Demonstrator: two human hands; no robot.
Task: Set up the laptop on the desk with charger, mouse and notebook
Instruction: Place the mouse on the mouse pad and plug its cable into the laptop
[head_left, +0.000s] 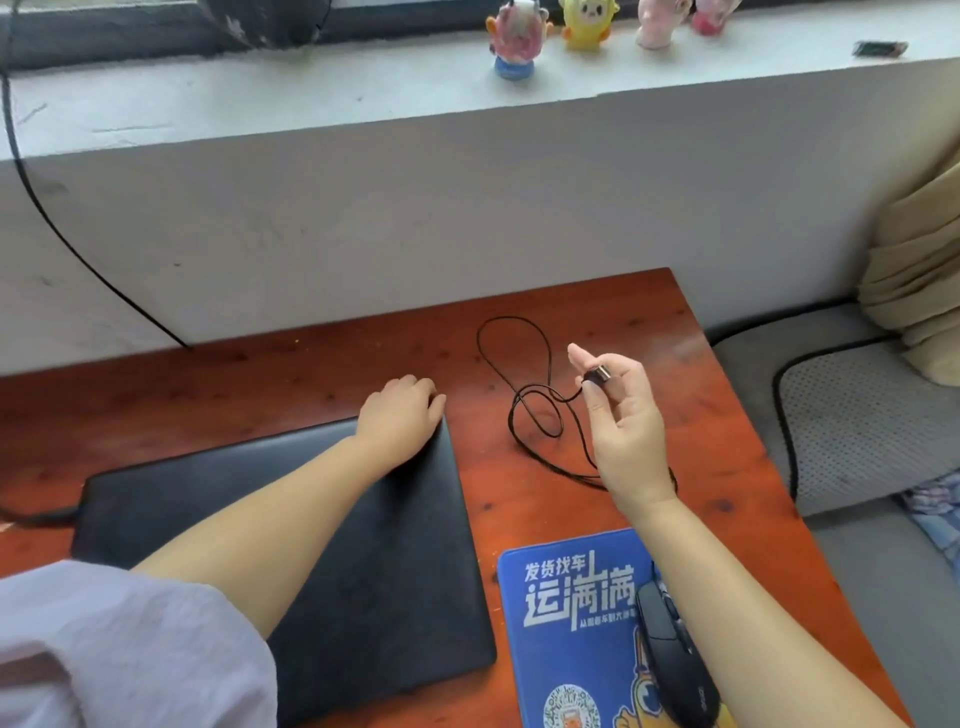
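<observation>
A closed black laptop (363, 545) lies flat on the red-brown wooden desk (260, 379). My left hand (402, 415) rests on its far right corner, fingers curled over the edge. My right hand (626, 415) is raised above the desk and pinches the USB plug (597, 375) of the mouse cable (524, 384), which loops loosely on the desk. The black mouse (670, 654) sits on a blue mouse pad (566, 623) at the front right, partly behind my right forearm. A black cable (36, 514) meets the laptop's left edge. No notebook is in view.
A white wall and windowsill (363, 88) with several small figurines (517, 41) stand behind the desk. Another black cable (78, 249) hangs down the wall on the left. Right of the desk is a grey cushioned seat (857, 426) with a beige cushion (919, 280).
</observation>
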